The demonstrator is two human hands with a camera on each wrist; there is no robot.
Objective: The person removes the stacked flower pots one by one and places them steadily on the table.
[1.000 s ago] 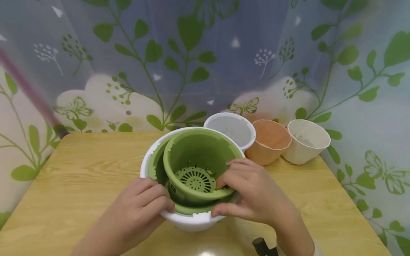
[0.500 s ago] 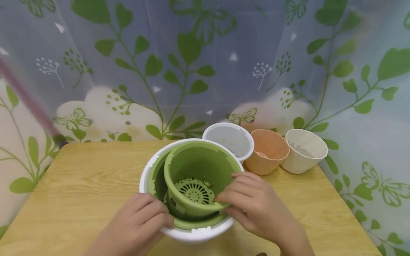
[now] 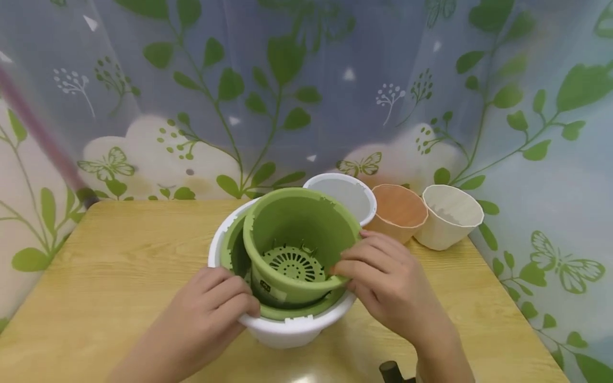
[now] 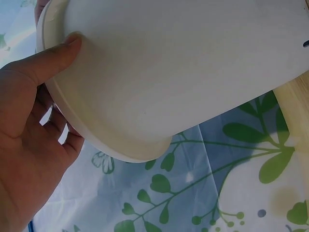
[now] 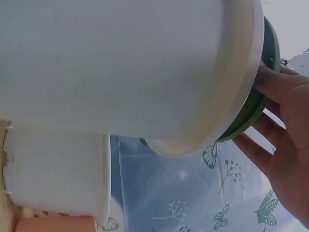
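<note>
A large white plastic flower pot (image 3: 284,336) stands on the table in front of me, with a green pot (image 3: 232,250) nested inside it. Within these sits a smaller green pot (image 3: 294,221), tilted, its slotted base visible and its rim overlapping the white one at the back. My left hand (image 3: 215,308) grips the white pot's near-left rim, thumb on the outer wall in the left wrist view. With my right hand (image 3: 395,284) I pinch the smaller green pot's right rim, fingers inside and thumb below. In the right wrist view, green rim (image 5: 248,111) shows past the white edge.
Behind to the right stand a smaller white pot (image 3: 347,194), an orange pot (image 3: 399,207) and a cream pot (image 3: 447,229) in a row. A black object (image 3: 390,371) lies at the table's near edge. A patterned curtain (image 3: 191,106) hangs behind the wooden table (image 3: 129,255).
My right thumb has left the white rim and gone under the smaller green pot's rim. That pot has risen slightly against the white one. My left hand keeps its grip.
</note>
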